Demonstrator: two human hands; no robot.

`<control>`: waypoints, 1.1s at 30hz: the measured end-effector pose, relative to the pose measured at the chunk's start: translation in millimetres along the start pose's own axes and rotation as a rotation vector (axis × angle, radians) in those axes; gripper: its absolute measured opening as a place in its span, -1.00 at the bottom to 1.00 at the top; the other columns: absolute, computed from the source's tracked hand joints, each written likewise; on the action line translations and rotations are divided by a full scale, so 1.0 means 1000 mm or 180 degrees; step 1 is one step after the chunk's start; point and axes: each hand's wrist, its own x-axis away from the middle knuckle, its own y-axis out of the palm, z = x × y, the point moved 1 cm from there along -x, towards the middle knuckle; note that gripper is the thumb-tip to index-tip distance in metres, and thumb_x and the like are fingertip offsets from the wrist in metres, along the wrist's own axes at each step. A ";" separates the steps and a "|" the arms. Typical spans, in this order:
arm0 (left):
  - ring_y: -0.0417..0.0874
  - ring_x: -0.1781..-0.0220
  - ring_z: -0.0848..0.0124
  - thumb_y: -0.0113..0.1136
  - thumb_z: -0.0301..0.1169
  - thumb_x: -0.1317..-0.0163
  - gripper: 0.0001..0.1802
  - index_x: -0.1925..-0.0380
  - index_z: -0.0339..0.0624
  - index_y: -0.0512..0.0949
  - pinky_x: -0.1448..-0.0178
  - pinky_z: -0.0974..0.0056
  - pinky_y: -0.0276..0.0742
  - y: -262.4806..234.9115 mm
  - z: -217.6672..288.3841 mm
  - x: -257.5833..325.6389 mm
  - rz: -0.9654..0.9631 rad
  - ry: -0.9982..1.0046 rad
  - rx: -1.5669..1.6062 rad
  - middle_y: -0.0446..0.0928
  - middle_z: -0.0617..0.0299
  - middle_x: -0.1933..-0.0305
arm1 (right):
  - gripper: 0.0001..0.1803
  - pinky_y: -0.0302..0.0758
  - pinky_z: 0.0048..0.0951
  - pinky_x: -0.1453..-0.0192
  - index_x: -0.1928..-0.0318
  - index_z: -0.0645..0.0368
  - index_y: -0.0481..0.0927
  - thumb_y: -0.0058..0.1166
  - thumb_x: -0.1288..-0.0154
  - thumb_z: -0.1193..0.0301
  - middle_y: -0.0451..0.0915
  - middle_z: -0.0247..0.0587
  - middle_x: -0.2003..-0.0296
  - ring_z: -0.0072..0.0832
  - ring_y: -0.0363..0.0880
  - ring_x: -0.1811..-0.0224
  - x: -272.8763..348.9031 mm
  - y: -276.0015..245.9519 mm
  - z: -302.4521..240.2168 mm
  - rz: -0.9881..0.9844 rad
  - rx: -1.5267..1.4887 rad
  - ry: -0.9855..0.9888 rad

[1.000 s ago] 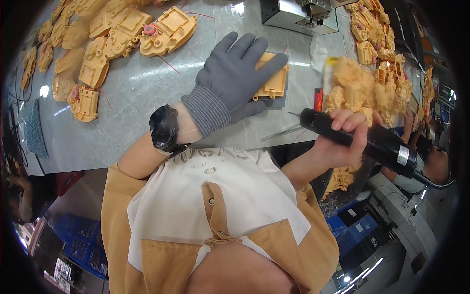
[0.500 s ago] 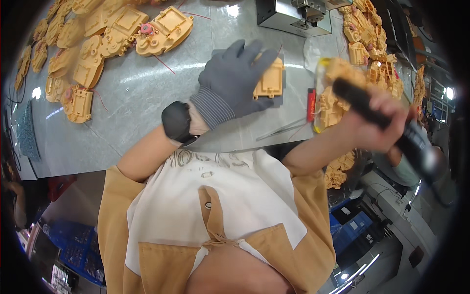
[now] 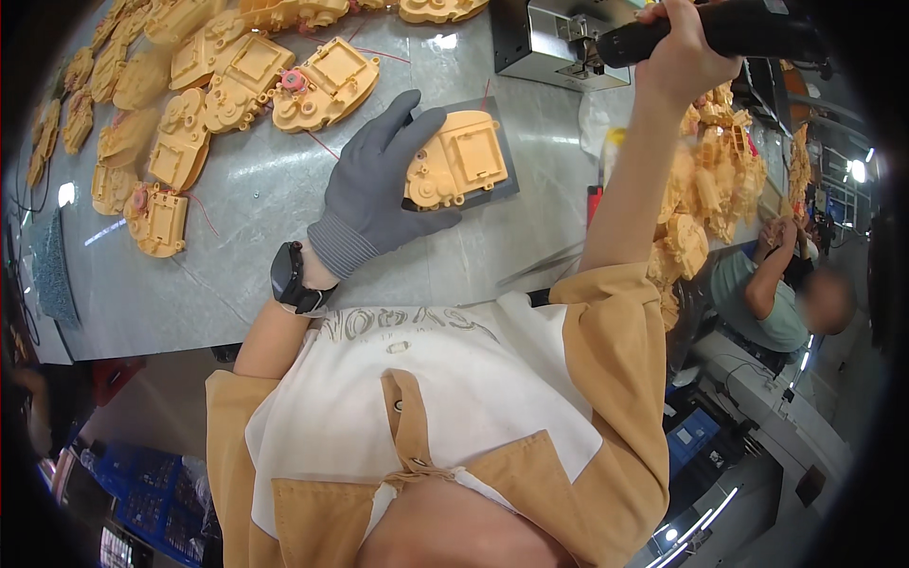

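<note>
In a grey knitted glove, my left hand (image 3: 371, 185) rests on the bench, its fingers and thumb curved around the left end of a yellow-orange plastic housing (image 3: 464, 156). That housing lies flat with its rectangular recess facing up, on a dark square pad (image 3: 509, 180). My bare right hand (image 3: 680, 59) is raised at the upper right, fingers wrapped around a black electric screwdriver (image 3: 767, 30). The tool is held sideways, its narrower end beside a grey metal box-shaped device (image 3: 535, 47). The bit cannot be made out.
Several similar housings (image 3: 327, 85) with thin red wires cover the upper left of the bench. More yellow parts (image 3: 724, 180) are heaped at the right, beyond my forearm. Tweezers (image 3: 544, 267) and a red object (image 3: 594, 204) lie near the front edge. Another person (image 3: 772, 293) sits at right.
My right hand has swung the screwdriver up and away from me, to the metal device. My left hand has shifted left and uncovered more of the housing.
</note>
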 end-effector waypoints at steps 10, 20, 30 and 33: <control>0.29 -0.24 0.06 0.50 -0.19 0.42 0.05 -0.21 0.01 0.20 -0.24 0.11 0.29 -0.001 -0.013 0.002 -0.0206 0.0143 0.0141 0.15 0.00 -0.29 | -0.55 0.46 -0.37 0.54 0.05 0.28 0.26 -0.04 0.03 0.71 0.40 -0.20 0.70 -0.47 0.37 0.75 0.066 -0.043 -0.039 -0.0371 -0.1014 0.0141; 0.28 -0.24 0.04 0.49 -0.23 0.38 0.03 -0.21 0.01 0.18 -0.25 0.11 0.28 0.000 -0.013 0.002 -0.0158 0.0180 0.0158 0.16 -0.04 -0.26 | -0.57 0.49 -0.41 0.53 0.14 0.37 0.31 0.05 0.12 0.76 0.46 -0.10 0.68 -0.43 0.41 0.74 0.004 -0.012 0.012 0.0014 -0.0457 0.0025; 0.33 -0.18 0.07 0.46 -0.20 0.37 -0.03 -0.17 -0.03 0.23 -0.21 0.12 0.33 -0.003 -0.012 0.003 0.0025 0.0259 0.0100 0.20 -0.02 -0.23 | -0.60 0.46 -0.39 0.52 0.20 0.37 0.29 0.05 0.12 0.74 0.42 -0.10 0.66 -0.42 0.42 0.69 0.011 -0.012 -0.002 -0.0353 -0.0240 0.0320; 0.36 -0.15 0.08 0.46 -0.19 0.36 -0.05 -0.16 -0.03 0.25 -0.19 0.12 0.35 0.002 -0.012 0.000 0.0075 0.0360 0.0210 0.21 -0.01 -0.22 | -0.57 0.43 -0.39 0.51 0.11 0.30 0.29 -0.02 0.08 0.71 0.40 -0.18 0.66 -0.44 0.39 0.70 0.051 -0.034 -0.024 -0.0228 -0.0573 0.0602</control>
